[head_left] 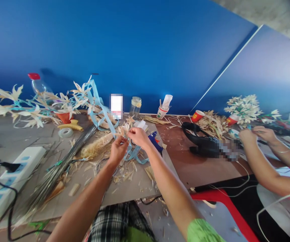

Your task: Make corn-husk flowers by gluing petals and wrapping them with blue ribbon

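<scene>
Head view, left fingers (pixel 121 140) and right fingers (pixel 132 132) pinching pale husk flower (pixel 122 130), petals (pixel 120 128) splayed upward, long axis unclear

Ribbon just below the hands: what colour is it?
Light blue ribbon; head view.

The husk flower (pixel 122 130) is pale cream, the ribbon (pixel 93 89) light blue. The wall (pixel 145 50) is deep blue, the table (pixel 177 158) reddish-brown, the power strip (pixel 24 174) white with blue patches, the bottle cap (pixel 34 76) red, the sleeve (pixel 202 231) lime green, the plaid cloth (pixel 111 220) black and white.
</scene>
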`<state>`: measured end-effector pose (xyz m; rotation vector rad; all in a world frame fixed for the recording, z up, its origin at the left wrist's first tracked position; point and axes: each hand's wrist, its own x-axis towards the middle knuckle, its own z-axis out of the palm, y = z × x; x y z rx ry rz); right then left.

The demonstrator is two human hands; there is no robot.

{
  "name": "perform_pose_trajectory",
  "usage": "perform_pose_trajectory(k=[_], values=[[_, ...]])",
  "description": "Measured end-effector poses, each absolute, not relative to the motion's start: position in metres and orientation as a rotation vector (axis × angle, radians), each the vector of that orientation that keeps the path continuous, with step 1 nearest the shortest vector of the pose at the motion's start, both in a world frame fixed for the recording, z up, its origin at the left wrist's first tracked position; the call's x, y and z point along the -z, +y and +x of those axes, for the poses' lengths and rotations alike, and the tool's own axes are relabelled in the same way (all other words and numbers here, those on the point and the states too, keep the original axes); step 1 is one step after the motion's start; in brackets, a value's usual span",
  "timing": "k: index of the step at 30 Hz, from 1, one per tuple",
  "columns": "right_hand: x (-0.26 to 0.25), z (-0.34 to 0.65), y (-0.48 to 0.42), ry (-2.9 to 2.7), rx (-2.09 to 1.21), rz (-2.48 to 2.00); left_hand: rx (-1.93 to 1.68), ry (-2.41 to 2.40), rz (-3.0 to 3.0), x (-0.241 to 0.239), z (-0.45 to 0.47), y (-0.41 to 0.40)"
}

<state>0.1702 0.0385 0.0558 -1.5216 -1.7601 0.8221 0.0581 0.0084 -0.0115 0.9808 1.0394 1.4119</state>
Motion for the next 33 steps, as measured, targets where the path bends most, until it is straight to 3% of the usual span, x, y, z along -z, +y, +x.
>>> perform_pose_trajectory(k=[6, 23, 33], values=[[-0.026, 0.16, 0.026, -1.109, -1.283, -1.106, -1.394, 0.854, 0.732, 0.005, 0.057, 0.01], [0.002, 0.144, 0.016, -1.129, -0.871, -1.112, -1.399, 0.809, 0.581, -0.004, 0.055, 0.006], [-0.007, 0.159, 0.021, -1.058, -1.17, -1.181, -1.418, 0.854, 0.576, -0.004, 0.053, 0.007]])
